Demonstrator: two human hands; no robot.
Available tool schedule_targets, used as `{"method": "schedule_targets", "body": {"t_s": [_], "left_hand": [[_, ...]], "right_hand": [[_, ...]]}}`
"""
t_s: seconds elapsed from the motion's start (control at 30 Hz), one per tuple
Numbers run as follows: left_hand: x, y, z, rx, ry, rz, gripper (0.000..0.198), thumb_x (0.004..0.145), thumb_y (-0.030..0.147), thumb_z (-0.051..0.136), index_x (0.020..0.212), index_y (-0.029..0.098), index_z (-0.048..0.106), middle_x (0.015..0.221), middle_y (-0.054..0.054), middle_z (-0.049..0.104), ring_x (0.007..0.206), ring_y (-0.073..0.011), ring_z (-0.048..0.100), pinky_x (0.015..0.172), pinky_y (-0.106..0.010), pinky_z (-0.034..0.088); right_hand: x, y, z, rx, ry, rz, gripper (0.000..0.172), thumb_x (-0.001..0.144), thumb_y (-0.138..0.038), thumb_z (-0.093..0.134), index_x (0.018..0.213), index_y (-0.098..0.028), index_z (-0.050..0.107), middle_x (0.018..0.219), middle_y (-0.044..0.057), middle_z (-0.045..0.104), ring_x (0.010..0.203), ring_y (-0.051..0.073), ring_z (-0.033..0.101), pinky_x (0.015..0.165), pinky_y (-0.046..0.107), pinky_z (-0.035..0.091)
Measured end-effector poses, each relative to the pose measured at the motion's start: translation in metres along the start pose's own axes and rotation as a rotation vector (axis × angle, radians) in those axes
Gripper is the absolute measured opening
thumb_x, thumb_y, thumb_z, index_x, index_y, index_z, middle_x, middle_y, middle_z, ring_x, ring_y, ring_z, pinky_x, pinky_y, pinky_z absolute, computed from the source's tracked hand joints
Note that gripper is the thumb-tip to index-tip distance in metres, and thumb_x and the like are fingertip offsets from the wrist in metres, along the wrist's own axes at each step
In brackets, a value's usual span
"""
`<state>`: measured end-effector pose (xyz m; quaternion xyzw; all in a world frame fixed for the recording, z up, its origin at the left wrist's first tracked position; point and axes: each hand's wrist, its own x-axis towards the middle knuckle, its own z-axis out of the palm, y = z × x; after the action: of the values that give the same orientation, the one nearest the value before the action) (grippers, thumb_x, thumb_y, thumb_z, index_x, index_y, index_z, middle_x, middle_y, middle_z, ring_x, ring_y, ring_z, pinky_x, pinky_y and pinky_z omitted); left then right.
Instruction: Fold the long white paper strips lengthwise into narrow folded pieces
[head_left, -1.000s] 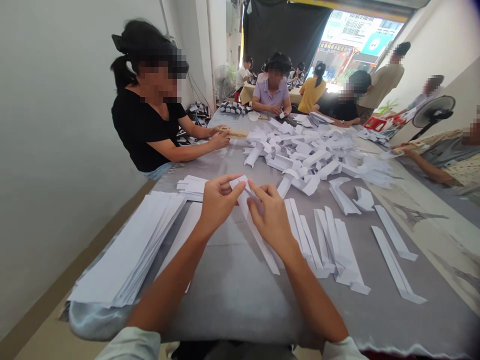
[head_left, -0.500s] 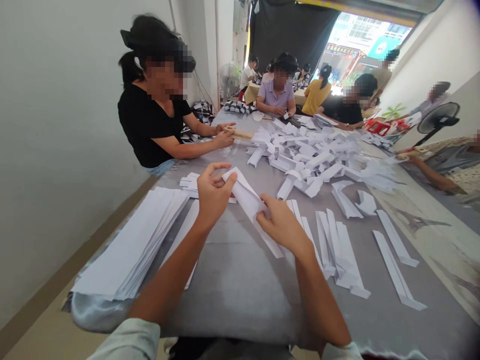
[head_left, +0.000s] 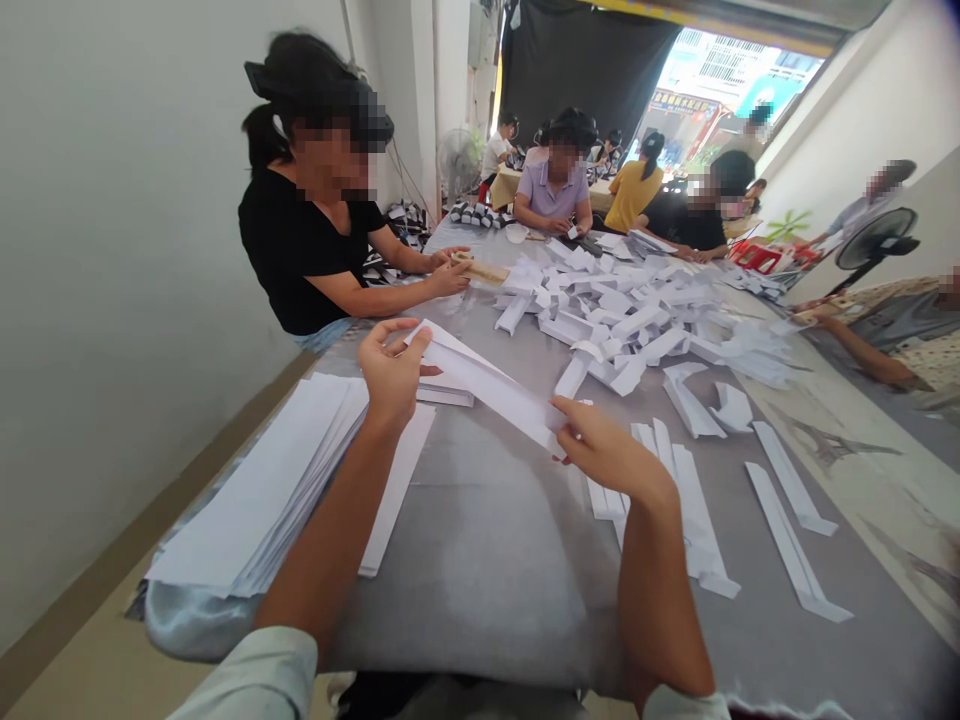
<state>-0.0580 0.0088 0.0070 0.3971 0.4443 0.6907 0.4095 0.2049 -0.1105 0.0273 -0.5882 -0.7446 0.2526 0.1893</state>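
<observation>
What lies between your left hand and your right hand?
The head view shows a folded white paper strip spanning from the left hand to the right hand.

Pale, whitish-grey sleeves [head_left: 247,675] with loose cuffs show at the bottom left and bottom right of the frame; the forearms, left hand [head_left: 391,378] and right hand [head_left: 611,455] are bare.

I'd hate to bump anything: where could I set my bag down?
Bare grey table cover shows below the paper strip in the left hand and right hand, between the white paper stack and the folded strips. Farther up, the folded paper heap is crowded.
</observation>
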Motion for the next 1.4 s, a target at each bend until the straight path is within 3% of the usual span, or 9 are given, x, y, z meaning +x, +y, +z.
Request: {"method": "schedule_targets", "body": {"t_s": [0.13, 0.23, 0.27, 0.4, 0.57, 0.73, 0.9, 1.13, 1.4], "left_hand": [[0.008, 0.001, -0.006, -0.045, 0.010, -0.011, 0.050, 0.064, 0.041, 0.090, 0.100, 0.020, 0.063, 0.080, -0.002, 0.071, 0.061, -0.0130, 0.064, 0.045, -0.022, 0.057], [0.003, 0.004, -0.004, -0.068, -0.146, -0.043, 0.051, 0.065, 0.041, 0.092, 0.102, 0.020, 0.064, 0.083, -0.003, 0.074, 0.061, -0.0146, 0.067, 0.047, -0.024, 0.058], [-0.001, 0.005, -0.003, -0.067, -0.222, -0.060, 0.051, 0.066, 0.041, 0.093, 0.103, 0.020, 0.065, 0.084, -0.003, 0.075, 0.062, -0.0153, 0.068, 0.047, -0.025, 0.058], [-0.020, 0.010, 0.007, -0.049, -0.492, -0.105, 0.047, 0.074, 0.046, 0.093, 0.103, 0.019, 0.069, 0.090, -0.005, 0.077, 0.065, -0.0168, 0.071, 0.049, -0.026, 0.060], [-0.044, 0.018, 0.016, -0.024, -0.645, -0.098, 0.047, 0.083, 0.049, 0.089, 0.116, 0.020, 0.072, 0.083, -0.002, 0.076, 0.066, -0.0170, 0.072, 0.053, -0.026, 0.061], [-0.051, 0.020, 0.019, 0.007, -0.641, -0.064, 0.044, 0.085, 0.047, 0.088, 0.118, 0.019, 0.077, 0.080, -0.002, 0.074, 0.064, -0.0146, 0.068, 0.054, -0.024, 0.057], [-0.052, 0.017, 0.021, -0.023, -0.651, -0.124, 0.042, 0.075, 0.040, 0.096, 0.106, 0.017, 0.080, 0.086, -0.005, 0.077, 0.071, -0.0172, 0.070, 0.059, -0.026, 0.054], [-0.051, 0.021, 0.021, -0.025, -0.705, -0.097, 0.028, 0.079, 0.041, 0.093, 0.077, 0.017, 0.078, 0.074, -0.002, 0.070, 0.069, -0.0144, 0.061, 0.066, -0.026, 0.049], [-0.050, 0.014, 0.023, 0.013, -0.553, 0.041, 0.029, 0.084, 0.043, 0.089, 0.077, 0.017, 0.078, 0.076, -0.001, 0.069, 0.076, -0.0149, 0.059, 0.075, -0.027, 0.047]], "right_hand": [[-0.010, 0.007, -0.012, 0.106, -0.009, 0.012, 0.023, 0.104, -0.036, 0.055, 0.121, -0.024, 0.064, 0.100, 0.007, 0.075, 0.088, 0.026, 0.071, 0.070, 0.036, 0.050], [-0.015, 0.009, -0.019, 0.342, -0.022, -0.128, 0.078, 0.094, -0.063, 0.074, 0.159, -0.031, 0.045, 0.139, 0.012, 0.071, 0.126, 0.032, 0.069, 0.091, 0.043, 0.058], [-0.015, 0.007, -0.019, 0.431, -0.023, -0.175, 0.082, 0.095, -0.069, 0.071, 0.162, -0.032, 0.043, 0.143, 0.012, 0.069, 0.133, 0.032, 0.066, 0.098, 0.045, 0.057], [0.000, -0.013, 0.002, 0.673, 0.176, -0.174, 0.056, 0.107, -0.068, 0.051, 0.144, -0.027, 0.063, 0.119, 0.008, 0.078, 0.116, 0.025, 0.074, 0.107, 0.045, 0.055], [0.024, -0.041, 0.038, 0.653, 0.288, -0.118, 0.042, 0.106, -0.060, 0.059, 0.104, -0.021, 0.073, 0.086, 0.003, 0.074, 0.077, 0.019, 0.069, 0.068, 0.031, 0.052], [0.028, -0.047, 0.049, 0.614, 0.429, -0.072, 0.041, 0.103, -0.055, 0.063, 0.080, -0.021, 0.062, 0.068, -0.001, 0.064, 0.059, 0.014, 0.054, 0.055, 0.027, 0.038], [0.027, -0.051, 0.053, 0.593, 0.488, -0.090, 0.045, 0.104, -0.055, 0.062, 0.074, -0.022, 0.056, 0.065, -0.003, 0.055, 0.056, 0.012, 0.045, 0.053, 0.027, 0.032], [0.029, -0.053, 0.057, 0.653, 0.421, -0.151, 0.045, 0.104, -0.052, 0.062, 0.072, -0.023, 0.049, 0.063, -0.006, 0.042, 0.057, 0.012, 0.038, 0.054, 0.028, 0.027], [0.029, -0.055, 0.066, 0.675, 0.354, -0.175, 0.045, 0.108, -0.051, 0.057, 0.074, -0.023, 0.044, 0.064, -0.007, 0.037, 0.057, 0.012, 0.035, 0.054, 0.030, 0.025]]}}
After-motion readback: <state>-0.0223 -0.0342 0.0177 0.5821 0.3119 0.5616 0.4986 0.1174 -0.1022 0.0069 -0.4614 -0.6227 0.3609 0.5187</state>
